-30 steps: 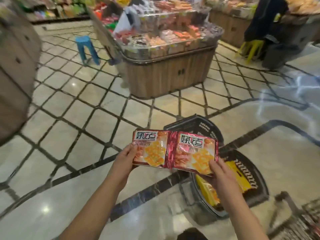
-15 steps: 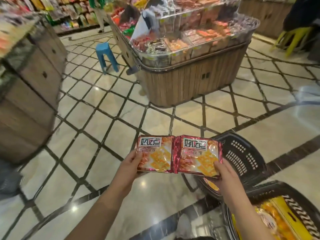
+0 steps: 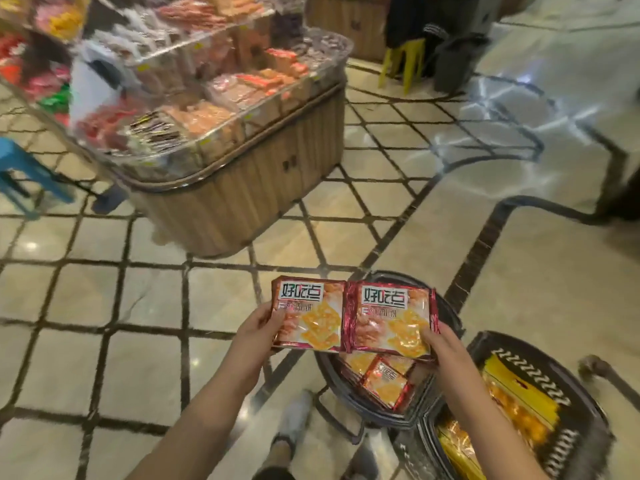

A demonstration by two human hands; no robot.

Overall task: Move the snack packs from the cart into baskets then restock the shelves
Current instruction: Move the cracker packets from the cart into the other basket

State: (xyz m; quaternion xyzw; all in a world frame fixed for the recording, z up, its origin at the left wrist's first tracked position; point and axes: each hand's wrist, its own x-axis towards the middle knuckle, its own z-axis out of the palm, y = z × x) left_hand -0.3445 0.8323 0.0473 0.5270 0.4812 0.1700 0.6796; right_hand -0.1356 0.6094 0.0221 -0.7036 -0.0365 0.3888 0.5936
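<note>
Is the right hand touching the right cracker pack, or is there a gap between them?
Touching. The head view shows the right hand with its fingers lying on the lower right corner of the right cracker pack, with no gap.

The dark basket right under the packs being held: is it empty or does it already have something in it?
Not empty. The dark basket already holds red cracker packs like the two held packs; how full it is, cannot tell.

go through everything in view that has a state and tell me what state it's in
left hand: gripping the left snack pack
right hand: gripping the right snack pack
near basket: partly filled with matching packs
right basket: holding yellow packs
display stand: stocked, cabinet doors closed
</note>
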